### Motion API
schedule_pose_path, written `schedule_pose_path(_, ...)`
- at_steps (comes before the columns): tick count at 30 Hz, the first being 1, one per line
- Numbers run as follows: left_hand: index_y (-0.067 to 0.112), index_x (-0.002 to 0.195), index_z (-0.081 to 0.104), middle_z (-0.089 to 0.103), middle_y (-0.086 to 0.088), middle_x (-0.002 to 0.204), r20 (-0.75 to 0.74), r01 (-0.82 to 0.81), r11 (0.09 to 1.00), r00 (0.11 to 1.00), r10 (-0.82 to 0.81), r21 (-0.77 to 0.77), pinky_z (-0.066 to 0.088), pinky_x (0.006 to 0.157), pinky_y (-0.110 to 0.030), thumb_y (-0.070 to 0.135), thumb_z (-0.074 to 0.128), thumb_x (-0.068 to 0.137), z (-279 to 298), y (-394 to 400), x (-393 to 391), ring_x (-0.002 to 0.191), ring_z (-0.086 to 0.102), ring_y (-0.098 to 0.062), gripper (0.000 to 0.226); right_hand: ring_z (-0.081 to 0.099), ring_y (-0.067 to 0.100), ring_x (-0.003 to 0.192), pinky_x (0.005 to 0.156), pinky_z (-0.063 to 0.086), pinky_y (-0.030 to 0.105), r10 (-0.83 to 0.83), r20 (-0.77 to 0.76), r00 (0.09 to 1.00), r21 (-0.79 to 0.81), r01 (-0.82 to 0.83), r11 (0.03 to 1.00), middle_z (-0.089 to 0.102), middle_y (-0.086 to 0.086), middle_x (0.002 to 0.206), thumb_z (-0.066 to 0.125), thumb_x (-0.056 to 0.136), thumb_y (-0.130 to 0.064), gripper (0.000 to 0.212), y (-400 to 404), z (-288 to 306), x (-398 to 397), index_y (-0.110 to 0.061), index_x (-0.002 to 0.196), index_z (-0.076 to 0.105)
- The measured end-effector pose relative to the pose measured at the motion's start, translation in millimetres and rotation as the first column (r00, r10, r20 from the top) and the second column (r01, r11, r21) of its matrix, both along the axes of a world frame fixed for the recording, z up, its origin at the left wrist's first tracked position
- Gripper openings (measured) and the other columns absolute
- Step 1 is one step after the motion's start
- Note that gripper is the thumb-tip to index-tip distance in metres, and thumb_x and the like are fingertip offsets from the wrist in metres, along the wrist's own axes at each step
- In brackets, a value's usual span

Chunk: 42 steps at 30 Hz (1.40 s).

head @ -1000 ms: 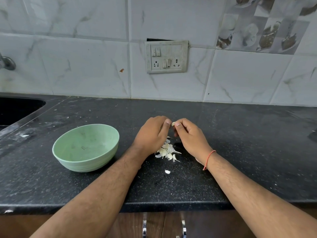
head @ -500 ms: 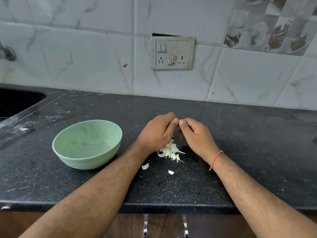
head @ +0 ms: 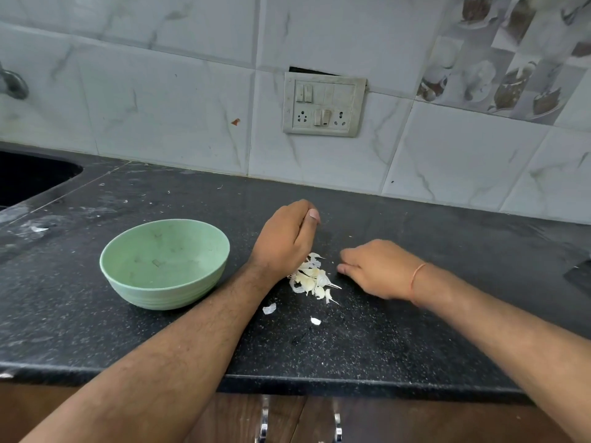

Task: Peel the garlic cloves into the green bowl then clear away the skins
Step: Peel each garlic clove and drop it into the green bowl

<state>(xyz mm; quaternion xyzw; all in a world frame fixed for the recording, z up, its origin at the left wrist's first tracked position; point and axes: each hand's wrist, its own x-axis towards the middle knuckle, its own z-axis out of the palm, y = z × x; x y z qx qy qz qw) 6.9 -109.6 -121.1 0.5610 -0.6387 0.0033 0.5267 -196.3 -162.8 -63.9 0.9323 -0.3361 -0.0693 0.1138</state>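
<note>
Garlic skins heaped on worktop, hands drawn apart

Garlic skins (head: 311, 278) lie in a loose pale heap on the black speckled worktop (head: 415, 330), between the two hands. Two stray flakes sit nearer the front edge, one (head: 269, 308) by the left forearm, one (head: 315, 321) further right. Green bowl (head: 164, 263) stands just left of the left wrist, upright. Small pale bits show inside, too faint to say whether they are cloves.

Left hand (head: 286, 241) raised over the far side of the heap, fingers curled into a loose fist with the thumb laid on top. It may enclose a clove; nothing shows, so I cannot tell. Right hand (head: 379, 270) low by the worktop just right of the heap, fingers loosely bent toward it, nothing visibly held, a little blurred.

Handling, as judgement: skins are papery, near weightless, brittle, likely to cling to damp skin and scatter in any draught. Better swept together with a flat palm and cupped than picked singly. A peeled clove would be firm, smooth, a bit tacky; hold by its sides.

Against half a second ago: both hands then met above the heap, thumbs and fingertips together as if working a clove. Now the right hand has dropped away to the right and the left has lifted. Heap, flakes and bowl unchanged.
</note>
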Motion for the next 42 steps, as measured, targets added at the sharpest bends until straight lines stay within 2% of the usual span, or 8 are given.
schedule_pose_path(4,0.018,0.101,0.061,0.063,0.008,0.088,-0.001,-0.018,1.000,1.000,0.018,-0.004,0.051,0.079,-0.049,0.035,0.036,0.112,-0.8,-1.0,1.0,0.087,0.059,-0.019,0.032,0.062,0.025,0.080,0.066,0.041,0.036,0.008,0.265,0.964,-0.030,0.000,1.000,0.063,-0.002,0.079,0.042,0.111,-0.048,0.036,-12.5,16.6,-8.4,-0.024,0.086,0.052)
schedule_pose_path(8,0.016,0.107,0.063,0.057,0.012,0.075,-0.048,0.009,1.000,0.999,-0.010,-0.013,0.048,0.070,-0.038,0.028,0.044,0.112,1.8,-0.5,-2.6,0.073,0.056,-0.008,0.024,0.060,0.024,0.082,0.070,0.043,0.035,0.000,0.048,0.999,0.009,0.000,1.000,0.057,-0.006,0.077,0.041,0.111,-0.049,0.036,-7.3,-6.6,-5.0,-0.025,0.086,0.051)
schedule_pose_path(10,0.018,0.114,0.065,0.059,0.016,0.077,-0.125,0.041,0.999,0.991,-0.040,0.001,0.046,0.070,-0.023,0.025,0.054,0.109,1.9,-1.1,-3.0,0.073,0.057,-0.003,0.014,0.059,0.018,0.073,0.064,0.039,0.033,-0.018,0.238,0.971,0.043,0.008,0.999,0.058,-0.008,0.073,0.044,0.111,-0.049,0.036,-16.5,-6.9,-4.5,-0.026,0.085,0.053)
schedule_pose_path(14,0.024,0.127,0.065,0.071,0.011,0.106,-0.260,0.174,0.985,0.951,-0.166,0.007,0.054,0.082,-0.022,0.020,0.076,0.096,-0.5,-4.6,-3.8,0.091,0.067,-0.006,0.033,0.047,0.006,0.053,0.055,0.038,0.026,-0.192,0.807,0.558,0.295,-0.101,0.950,0.058,-0.010,0.063,0.054,0.109,-0.045,0.032,-28.2,-10.3,11.8,-0.026,0.086,0.067)
schedule_pose_path(16,0.026,0.129,0.065,0.072,0.012,0.109,-0.300,0.189,0.982,0.936,-0.183,-0.006,0.057,0.080,-0.026,0.022,0.082,0.093,-0.9,-6.6,-3.6,0.091,0.071,-0.009,0.040,0.049,0.010,0.056,0.058,0.042,0.029,-0.316,0.863,0.395,0.430,-0.243,0.869,0.060,-0.005,0.065,0.055,0.110,-0.039,0.030,-23.1,-28.0,28.9,-0.023,0.088,0.070)
schedule_pose_path(18,0.026,0.129,0.066,0.074,0.010,0.107,-0.353,0.174,0.984,0.919,-0.174,-0.034,0.061,0.084,-0.033,0.021,0.085,0.091,-2.6,-8.2,-1.9,0.091,0.073,-0.011,0.042,0.053,0.014,0.061,0.059,0.044,0.030,-0.374,0.867,0.330,0.479,-0.343,0.808,0.063,0.000,0.070,0.054,0.111,-0.033,0.030,-18.5,-39.5,38.4,-0.019,0.091,0.071)
schedule_pose_path(27,0.022,0.126,0.069,0.077,0.006,0.099,-0.382,0.148,0.988,0.911,-0.157,-0.053,0.062,0.089,-0.034,0.018,0.081,0.094,-1.0,-14.5,-8.6,0.092,0.072,-0.014,0.034,0.062,0.014,0.066,0.058,0.049,0.026,-0.338,0.885,0.320,0.451,-0.410,0.793,0.073,0.002,0.078,0.056,0.111,-0.026,0.022,-28.6,-51.6,29.0,-0.016,0.105,0.074)
schedule_pose_path(42,0.022,0.137,0.061,0.063,0.018,0.094,-0.248,0.126,0.992,0.960,-0.129,-0.028,0.049,0.079,-0.020,0.017,0.067,0.104,-2.0,-11.4,-4.4,0.084,0.060,0.000,0.035,0.066,0.017,0.062,0.057,0.050,0.027,-0.326,0.917,0.230,0.396,-0.434,0.809,0.072,0.003,0.072,0.062,0.108,-0.027,0.019,-22.3,-55.2,42.7,-0.019,0.097,0.076)
